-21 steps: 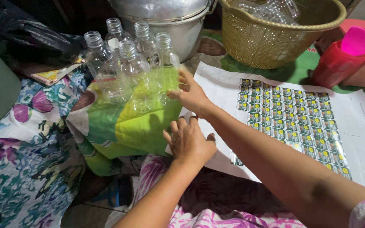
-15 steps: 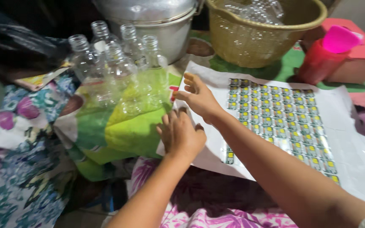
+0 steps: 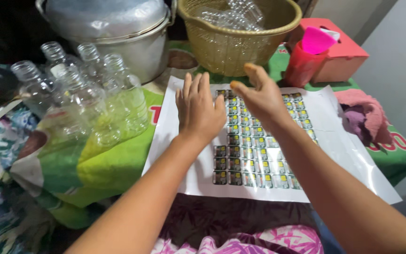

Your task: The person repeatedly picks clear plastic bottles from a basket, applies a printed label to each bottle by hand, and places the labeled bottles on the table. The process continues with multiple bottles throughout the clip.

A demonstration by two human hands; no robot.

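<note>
A white sheet of small printed stickers [image 3: 269, 155] lies flat in front of me. My left hand [image 3: 199, 112] rests palm down on the sheet's upper left part, fingers spread. My right hand [image 3: 258, 96] hovers just above the sheet's upper middle, fingers apart, holding nothing. To the left, several empty clear plastic bottles [image 3: 88, 101] stand upright on a green printed cloth [image 3: 104, 164], apart from both hands.
A woven basket [image 3: 238, 35] with clear bottles stands at the back, a large metal pot [image 3: 118, 33] beside it on the left. A red cup with a pink lid [image 3: 308, 59], a red box [image 3: 341, 54] and a pink cloth [image 3: 365, 115] lie at the right.
Both hands have moved right, away from the bottles and onto the sticker sheet. The view has swung right with them.
</note>
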